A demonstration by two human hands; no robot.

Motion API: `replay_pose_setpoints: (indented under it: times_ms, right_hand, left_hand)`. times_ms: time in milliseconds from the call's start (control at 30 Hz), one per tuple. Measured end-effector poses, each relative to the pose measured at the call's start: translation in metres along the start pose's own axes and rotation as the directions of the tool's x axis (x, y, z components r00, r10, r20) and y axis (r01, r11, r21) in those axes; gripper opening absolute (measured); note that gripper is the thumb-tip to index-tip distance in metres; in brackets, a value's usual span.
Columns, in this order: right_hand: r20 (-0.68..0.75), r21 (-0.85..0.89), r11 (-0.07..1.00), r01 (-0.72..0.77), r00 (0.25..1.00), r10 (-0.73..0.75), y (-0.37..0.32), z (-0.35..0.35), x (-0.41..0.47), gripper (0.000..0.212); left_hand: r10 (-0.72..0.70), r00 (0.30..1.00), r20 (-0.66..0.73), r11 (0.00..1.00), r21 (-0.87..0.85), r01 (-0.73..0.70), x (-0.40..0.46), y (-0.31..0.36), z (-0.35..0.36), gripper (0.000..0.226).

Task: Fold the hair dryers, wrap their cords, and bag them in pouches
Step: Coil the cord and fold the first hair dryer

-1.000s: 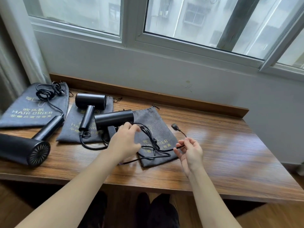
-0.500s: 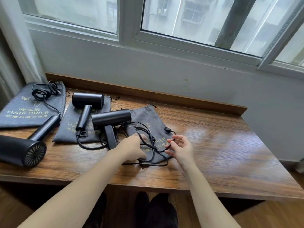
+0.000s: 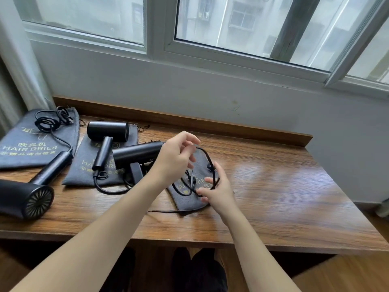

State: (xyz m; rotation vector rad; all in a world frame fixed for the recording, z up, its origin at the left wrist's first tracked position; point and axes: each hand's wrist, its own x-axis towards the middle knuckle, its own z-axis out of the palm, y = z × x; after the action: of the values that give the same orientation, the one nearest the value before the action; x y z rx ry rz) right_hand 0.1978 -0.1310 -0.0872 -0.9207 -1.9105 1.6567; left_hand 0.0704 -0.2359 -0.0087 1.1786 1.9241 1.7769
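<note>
Three black hair dryers lie on the wooden table (image 3: 273,197). The nearest one to my hands (image 3: 134,153) rests partly on a grey pouch (image 3: 189,199), its handle bent down. Its black cord (image 3: 207,159) arches in a loop between my hands. My left hand (image 3: 174,159) is raised above the pouch, pinching the loop's top. My right hand (image 3: 216,188) grips the cord's lower part over the pouch. A second dryer (image 3: 107,131) lies on the middle pouch (image 3: 84,165). The third dryer (image 3: 23,199) sits at the left edge, its cord coiled on the left pouch (image 3: 27,148).
A raised wooden lip (image 3: 210,125) runs along the table's back under the window wall. A curtain (image 3: 19,66) hangs at the far left. The table's right half is bare wood. My legs show below the front edge.
My left hand has risen from the pouch, lifting the cord into a tall loop. My right hand has stayed on the cord. The view has shifted slightly.
</note>
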Motion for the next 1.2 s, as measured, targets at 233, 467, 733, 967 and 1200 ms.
replay_pose_setpoints:
  times_ms: [233,467,733,967,1200]
  right_hand:
    - [-0.011,0.302,0.953,0.035,0.999,-0.033,-0.007,-0.004,-0.003,0.029]
    - [-0.233,0.179,0.982,-0.061,0.967,0.103,0.022,-0.027,0.000,0.034]
    - [-0.295,0.173,0.982,-0.070,0.948,0.119,0.026,-0.029,-0.005,0.062]
    - [-0.224,0.061,0.998,-0.029,0.974,0.042,0.022,-0.024,-0.005,0.035]
    - [-0.312,0.120,0.992,0.040,0.950,0.000,0.020,-0.025,-0.006,0.027]
  left_hand:
    - [-0.170,0.924,-0.343,0.983,-0.124,0.135,0.009,-0.023,-0.028,0.021]
    - [-0.271,0.760,-0.591,0.951,-0.043,0.305,0.017,-0.058,-0.082,0.020]
    - [-0.268,0.860,-0.433,0.731,0.490,0.475,-0.001,-0.077,-0.085,0.042]
    - [0.165,0.976,-0.140,0.748,0.663,-0.032,-0.010,-0.054,-0.042,0.040]
    - [-0.003,0.868,0.497,0.368,0.808,-0.461,-0.015,-0.045,-0.003,0.046]
